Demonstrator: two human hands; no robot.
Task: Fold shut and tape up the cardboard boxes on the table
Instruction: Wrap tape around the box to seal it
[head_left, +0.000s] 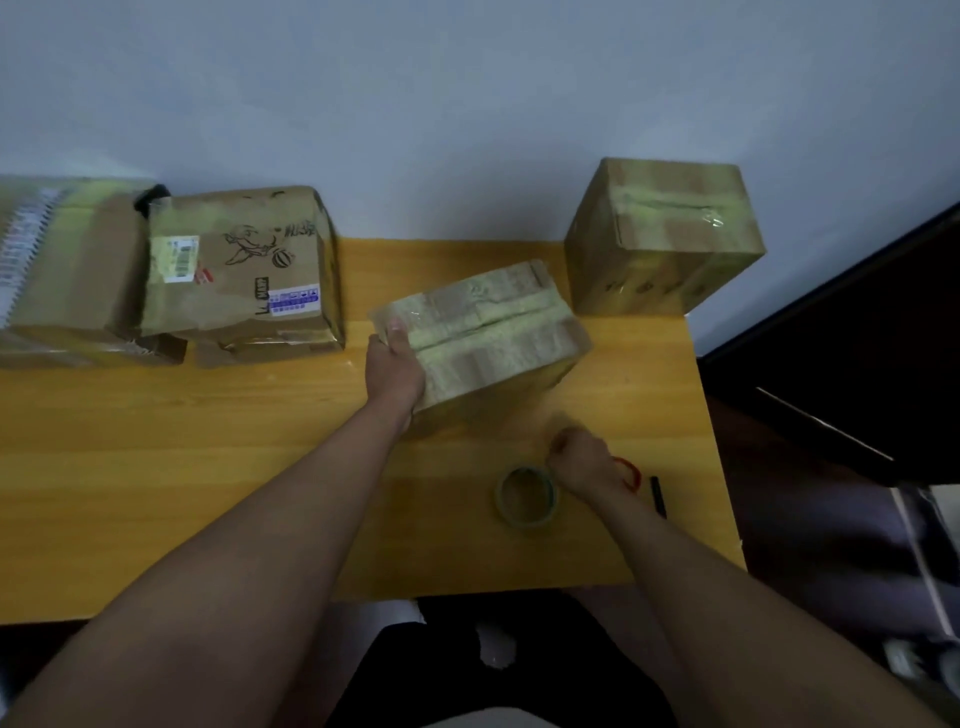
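Fingers of the left hand (396, 364) wrap the near-left corner of the middle box (480, 338), thumb on top, the rest hidden behind the cardboard, and the box rides tilted, its left end raised off the tabletop (208, 441). My read: the grip at the corner lets the person swing or lift it clear now that its top seam looks covered in tape.

Over at the right hand (582, 462), motion blur smears things; the fingers look curled in, just beside the tape roll (527, 496), but whether they pinch a loose tape end or hold nothing, I cannot tell. A red band (628, 473) circles that wrist, and a dark pen-like object (658, 496) lies near the right edge, within easy reach.

Back at the far right corner stands a taped box (662, 236), seam sealed, seemingly parked out of the way. Along the far left edge sits a printed box (241, 265) with labels and a cartoon drawing, creased, touching another box (67, 270) at the left corner; those two probably wait their turn.
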